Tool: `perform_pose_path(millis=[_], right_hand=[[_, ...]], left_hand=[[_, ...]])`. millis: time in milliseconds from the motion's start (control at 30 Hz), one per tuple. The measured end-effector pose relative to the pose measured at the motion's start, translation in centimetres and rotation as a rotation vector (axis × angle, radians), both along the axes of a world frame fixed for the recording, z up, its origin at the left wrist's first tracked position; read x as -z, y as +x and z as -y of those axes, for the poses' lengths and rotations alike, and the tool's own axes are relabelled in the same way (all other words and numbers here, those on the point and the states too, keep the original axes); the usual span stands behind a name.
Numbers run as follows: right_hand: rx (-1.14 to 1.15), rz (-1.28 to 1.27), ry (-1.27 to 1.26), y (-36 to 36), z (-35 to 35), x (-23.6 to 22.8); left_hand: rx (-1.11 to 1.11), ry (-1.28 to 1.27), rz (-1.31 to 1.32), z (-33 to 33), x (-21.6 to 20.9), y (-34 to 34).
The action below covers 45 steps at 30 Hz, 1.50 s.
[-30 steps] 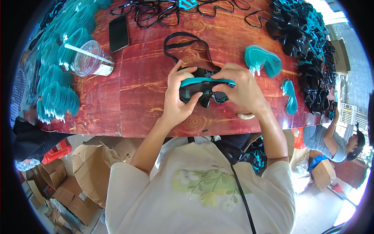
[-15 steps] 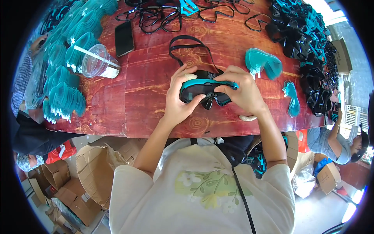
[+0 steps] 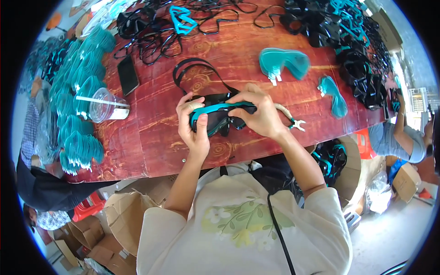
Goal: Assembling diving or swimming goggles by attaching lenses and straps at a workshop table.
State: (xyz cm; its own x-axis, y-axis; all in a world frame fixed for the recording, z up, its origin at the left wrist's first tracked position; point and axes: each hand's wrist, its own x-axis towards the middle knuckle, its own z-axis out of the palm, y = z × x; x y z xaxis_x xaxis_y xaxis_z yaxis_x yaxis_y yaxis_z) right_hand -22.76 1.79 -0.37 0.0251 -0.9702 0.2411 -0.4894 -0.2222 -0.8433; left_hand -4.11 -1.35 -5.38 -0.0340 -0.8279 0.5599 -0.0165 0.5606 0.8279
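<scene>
Black goggles with dark lenses and a teal strip along the upper edge (image 3: 219,122) are held between both hands, just above the table. The left hand (image 3: 194,130) is partly closed around their left end, thumb upright against the front, fingers curled behind; one finger has a pale wrapping. The right hand (image 3: 261,112) pinches the upper right edge between thumb and bent fingers. A black looped strap (image 3: 222,81) stretches beyond the hands over the red, wood-grained table (image 3: 158,142).

Just right of the right hand lie pliers with pale-wrapped handles (image 3: 285,110); farther right are two stacks of flat teal lens-shaped sheets (image 3: 288,62) (image 3: 338,101) and a heap of black goggles (image 3: 362,73). Left of the left hand are a clear plastic cup with a white straw (image 3: 101,107), a black phone (image 3: 128,75) and rows of teal sheets (image 3: 82,103). Brown cardboard boxes (image 3: 123,217) stand below the left forearm; a person in grey (image 3: 405,142) is at far right.
</scene>
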Motion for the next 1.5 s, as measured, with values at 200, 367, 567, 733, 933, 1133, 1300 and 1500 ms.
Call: perform_pose_path(millis=[200, 367, 567, 733, 933, 1133, 1300, 1500], right_hand=[[0.004, -0.184, -0.105, -2.3, -1.8, 1.3], [0.225, -0.575, -0.062, -7.9, -7.0, 7.1], [0.058, -0.697, -0.168, -6.7, -7.2, 5.0], [0.097, -0.747, -0.119, -6.8, -8.4, 5.3], [0.275, 0.475, -0.297, -4.4, -5.9, 2.3], [-0.256, 1.492, -0.318, 2.3, 0.7, -4.2], [-0.116, 1.203, -0.527, 4.8, 1.2, -4.7], [-0.028, 0.944, -0.453, 6.2, 1.1, -4.2]], left_hand=[[0.025, 0.053, -0.032, 0.6, 0.6, 0.2], [0.046, 0.013, -0.061, 1.2, 0.6, 0.9], [-0.053, 0.033, -0.135, 0.4, 0.1, 0.1], [-0.034, 0.091, -0.236, 0.6, 0.2, -0.4], [-0.044, -0.022, -0.138, 0.6, 0.1, -1.3], [-0.091, -0.054, -0.089, -0.2, -0.8, -1.2], [-0.105, -0.072, -0.043, -0.7, -0.5, -1.1], [-0.087, -0.063, 0.014, -0.7, -0.6, -0.9]])
